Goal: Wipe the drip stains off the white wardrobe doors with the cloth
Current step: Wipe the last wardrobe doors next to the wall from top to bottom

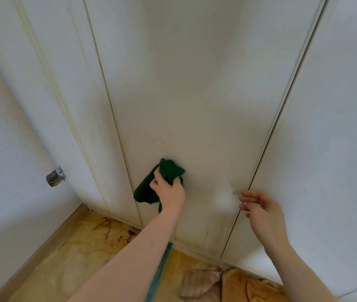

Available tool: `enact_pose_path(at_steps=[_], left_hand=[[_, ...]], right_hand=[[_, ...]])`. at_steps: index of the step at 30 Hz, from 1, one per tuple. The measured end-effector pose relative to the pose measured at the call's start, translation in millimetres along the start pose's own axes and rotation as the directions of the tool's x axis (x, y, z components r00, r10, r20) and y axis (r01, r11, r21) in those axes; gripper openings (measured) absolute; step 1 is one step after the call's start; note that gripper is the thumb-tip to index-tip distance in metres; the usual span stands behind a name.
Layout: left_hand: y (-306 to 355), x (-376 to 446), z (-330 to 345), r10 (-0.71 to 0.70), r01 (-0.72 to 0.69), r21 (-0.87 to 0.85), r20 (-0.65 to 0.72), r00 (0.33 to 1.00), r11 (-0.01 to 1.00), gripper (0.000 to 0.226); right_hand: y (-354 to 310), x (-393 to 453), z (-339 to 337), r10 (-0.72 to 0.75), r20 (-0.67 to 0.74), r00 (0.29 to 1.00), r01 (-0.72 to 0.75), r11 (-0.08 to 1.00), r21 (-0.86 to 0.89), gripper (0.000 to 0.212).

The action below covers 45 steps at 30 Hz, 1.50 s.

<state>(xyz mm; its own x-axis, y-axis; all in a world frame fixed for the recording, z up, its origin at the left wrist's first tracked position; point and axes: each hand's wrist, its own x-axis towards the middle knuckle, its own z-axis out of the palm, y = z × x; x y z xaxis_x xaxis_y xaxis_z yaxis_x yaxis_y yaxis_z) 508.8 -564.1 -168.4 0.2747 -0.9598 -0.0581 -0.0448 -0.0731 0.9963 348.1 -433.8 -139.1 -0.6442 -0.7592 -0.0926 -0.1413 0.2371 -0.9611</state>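
My left hand (169, 190) grips a dark green cloth (149, 190) and holds it against the lower part of the middle white wardrobe door (195, 94). Part of the cloth hangs loose below and left of the hand. My right hand (262, 212) hovers with relaxed, slightly bent fingers beside the seam between the middle door and the right door (336, 127), holding nothing. Faint yellowish drip streaks (49, 83) run down the left door (64, 62) and along the seam edges.
A white wall (3, 149) stands at the left with a bare metal outlet box (55, 177). Stained brown paper (81, 253) with a blue tape strip (160, 271) covers the floor. Crumpled tan cloths (238, 284) lie at the base of the doors.
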Motion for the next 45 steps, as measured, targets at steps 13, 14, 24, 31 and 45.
enact_pose_path(at_steps=[13, 14, 24, 31, 45], left_hand=[[-3.9, -91.6, 54.1, 0.127, -0.255, 0.14, 0.586, 0.8, 0.957, 0.05], [-3.3, -97.4, 57.7, 0.127, -0.276, 0.137, 0.641, 0.757, 0.951, 0.048], [18.3, -92.7, 48.7, 0.119, -0.09, -0.083, 0.468, 0.876, 0.992, 0.047], [32.3, -29.1, 0.2, -0.119, 0.125, -0.298, 0.035, 0.992, 0.946, 0.03], [-19.5, 63.3, -54.5, -0.164, 0.124, -0.23, -0.161, 0.973, 0.965, 0.048]], right_hand=[[11.4, 0.3, -36.4, 0.023, -0.054, 0.998, -0.025, 0.999, -0.023, 0.039], [11.5, 0.5, -37.2, 0.027, -0.053, 0.998, -0.028, 0.999, -0.022, 0.039], [14.2, -0.4, -35.4, 0.05, -0.058, 0.997, -0.053, 0.998, -0.04, 0.039], [7.2, -2.3, -15.5, 0.064, -0.014, 0.998, -0.064, 0.998, -0.025, 0.039], [7.5, 4.2, 21.3, 0.05, 0.042, 0.998, -0.048, 0.998, -0.048, 0.036]])
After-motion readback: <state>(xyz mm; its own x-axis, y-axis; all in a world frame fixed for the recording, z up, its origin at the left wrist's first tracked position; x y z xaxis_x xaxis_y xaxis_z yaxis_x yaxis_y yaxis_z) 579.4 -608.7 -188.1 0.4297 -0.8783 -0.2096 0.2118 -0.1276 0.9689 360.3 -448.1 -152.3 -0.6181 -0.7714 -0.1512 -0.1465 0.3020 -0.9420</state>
